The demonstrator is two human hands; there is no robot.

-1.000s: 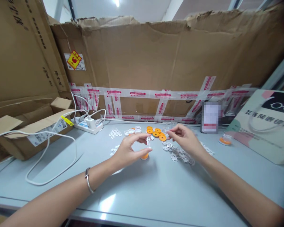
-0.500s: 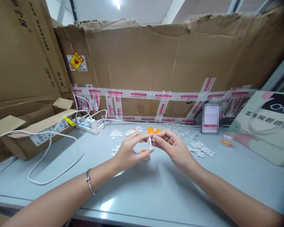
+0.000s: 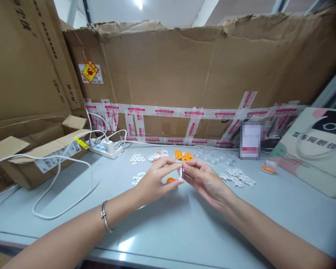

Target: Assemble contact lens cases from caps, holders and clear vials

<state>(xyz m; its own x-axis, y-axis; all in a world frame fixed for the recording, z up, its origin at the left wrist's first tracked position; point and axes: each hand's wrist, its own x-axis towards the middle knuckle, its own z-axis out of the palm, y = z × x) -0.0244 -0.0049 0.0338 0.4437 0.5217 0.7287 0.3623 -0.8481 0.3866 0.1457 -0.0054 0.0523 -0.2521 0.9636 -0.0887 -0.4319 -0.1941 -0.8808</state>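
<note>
your left hand [image 3: 154,183], right hand [image 3: 204,179] both pinch small white part [image 3: 180,171]; loose orange discs [image 3: 183,155] at 12 o'clock, plenty left imo

**White piece pinched, orange ring below**

A small white plastic piece [image 3: 180,170] stands upright, nipped between the fingertips of the left hand [image 3: 154,183] and the right hand [image 3: 205,180]. An orange ring [image 3: 170,180] lies flat just below it, partly hidden by the left fingers.

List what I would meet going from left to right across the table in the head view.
Cardboard box, power strip, left hand, small white part that both hands pinch, right hand, pile of white pieces, paper bag.
</note>
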